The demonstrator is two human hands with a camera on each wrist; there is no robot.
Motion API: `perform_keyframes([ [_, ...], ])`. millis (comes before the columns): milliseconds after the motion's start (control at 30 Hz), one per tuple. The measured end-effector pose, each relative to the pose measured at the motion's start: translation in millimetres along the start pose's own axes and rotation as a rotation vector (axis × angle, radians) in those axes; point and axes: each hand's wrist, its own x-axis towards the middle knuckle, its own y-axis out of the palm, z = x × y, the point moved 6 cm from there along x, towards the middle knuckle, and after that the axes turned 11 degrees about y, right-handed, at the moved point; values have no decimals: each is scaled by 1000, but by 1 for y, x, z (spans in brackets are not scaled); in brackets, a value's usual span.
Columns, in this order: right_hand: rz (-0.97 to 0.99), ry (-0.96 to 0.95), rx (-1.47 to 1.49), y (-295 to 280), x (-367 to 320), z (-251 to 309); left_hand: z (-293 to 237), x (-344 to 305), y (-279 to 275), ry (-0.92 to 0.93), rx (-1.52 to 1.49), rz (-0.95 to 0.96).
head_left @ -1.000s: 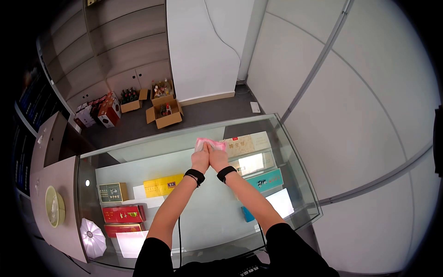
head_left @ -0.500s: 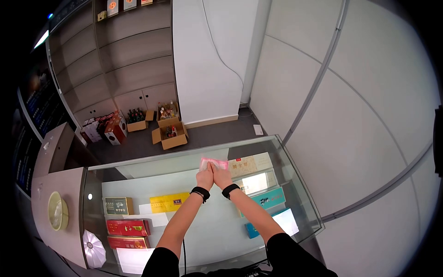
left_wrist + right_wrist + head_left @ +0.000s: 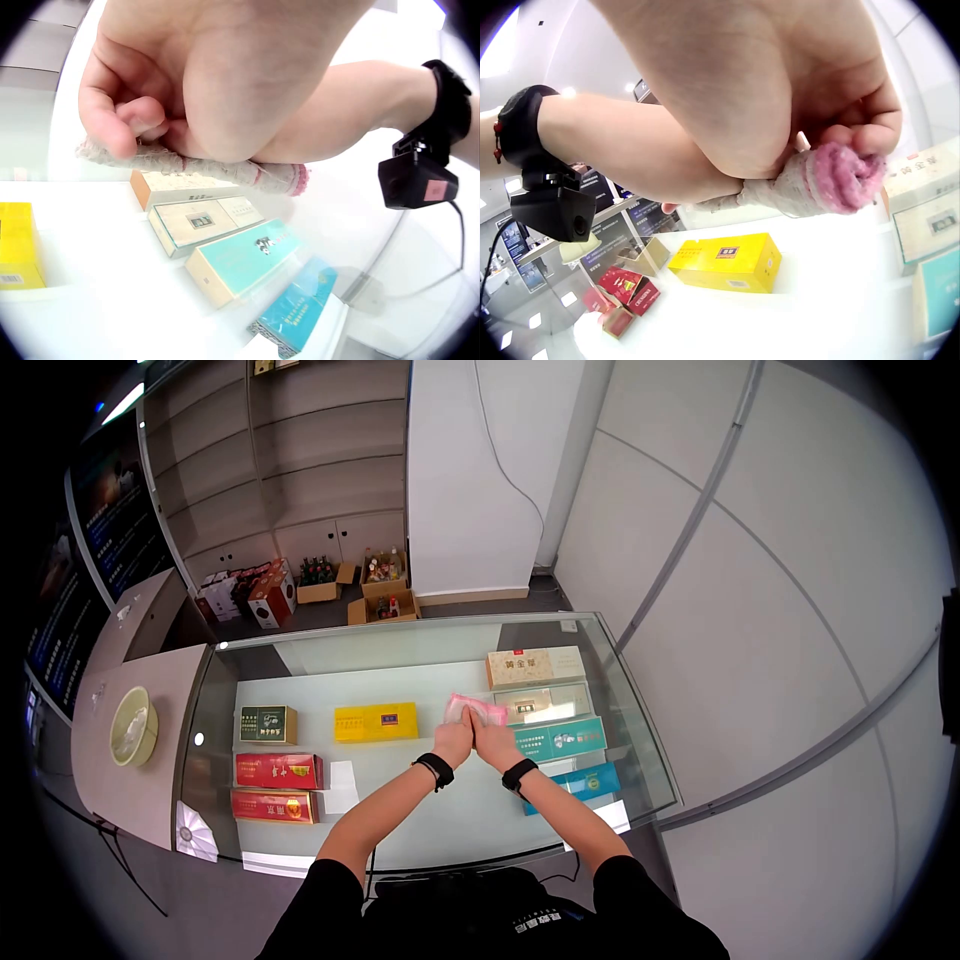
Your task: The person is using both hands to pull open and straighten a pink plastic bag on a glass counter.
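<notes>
A folded white cloth with pink edges (image 3: 490,712) is bunched between both hands over the glass-topped display counter (image 3: 430,840). My left hand (image 3: 454,740) grips its left part, with curled fingers showing in the left wrist view. The right hand (image 3: 494,744) grips beside it, thumbs side by side. In the right wrist view the cloth (image 3: 844,180) looks rolled, its pink end sticking out below the curled fingers. Under the glass, to the right of the hands, lie a beige box (image 3: 535,667), a cream box (image 3: 545,703), a teal box (image 3: 560,739) and a blue box (image 3: 590,784).
A yellow box (image 3: 375,722), a dark green box (image 3: 268,725) and two red boxes (image 3: 278,771) lie under the glass on the left. On the side table stands a pale green basin (image 3: 134,726). Open cartons of bottles (image 3: 383,607) sit on the floor beyond.
Both hands and the cloth have moved from near the counter's far edge back toward the body, now level with the cream box. Their grip looks the same. The head view has shifted.
</notes>
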Motion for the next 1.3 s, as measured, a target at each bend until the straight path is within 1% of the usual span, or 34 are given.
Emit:
perform_keyframes([
  [167,31,13,4,-9,-30,2,-18,-22,-2,42,-9,-10],
  [233,38,25,-7,0,-24,0,-16,-19,1,32,-12,13],
  [300,-5,63,18,10,-11,-1,-9,-8,12,38,10,-30],
  [367,-52,104,42,12,-2,-3,-2,2,11,-62,-9,-42],
  [433,-43,135,28,10,3,-3,-1,6,10,-62,5,-66],
  [567,-139,94,16,1,-14,3,-6,-6,12,-60,9,-78],
  [667,-116,72,40,8,-38,1,-22,-29,10,-23,20,-88],
  [733,-195,-25,25,3,-54,6,-29,-41,9,-2,26,-89],
  [800,-177,-24,24,4,-64,8,-37,-52,12,25,64,-44],
  [867,-157,-18,20,7,-68,7,-38,-53,12,33,46,-39],
  [933,-254,-6,61,7,-66,7,-40,-50,12,47,27,-28],
  [1000,-251,16,64,9,-66,6,-38,-48,13,10,20,-33],
  [1100,-251,50,67,3,-70,6,-40,-51,11,24,60,-42],
  [1167,-240,50,33,4,-74,7,-43,-55,11,31,59,-40],
  [1300,-226,24,74,-3,-93,9,-55,-74,1,70,52,-1],
])
